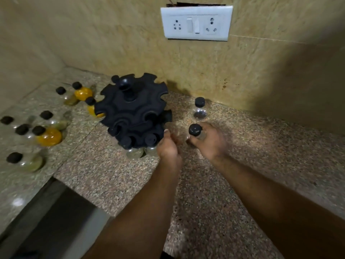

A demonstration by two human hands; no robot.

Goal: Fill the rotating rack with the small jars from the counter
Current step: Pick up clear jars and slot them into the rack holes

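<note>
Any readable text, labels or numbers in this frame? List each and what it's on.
None readable.
Held jar's cap: faint pale marks, too blurred to read.
Switch plate: no print visible.
Rack: plain black, no text.
Other jars on the counter: no labels visible.

A person's right hand (209, 141) closes its grip on a clear, black-capped jar (195, 130) above a speckled granite worktop (205, 193), while the left hand (168, 144) hovers just beside a black rotating rack (132, 109) with two jars seated in its lower slots. Another jar (200, 107) stands near the wall; more, some yellow-filled, crowd the rack's left side.
</note>
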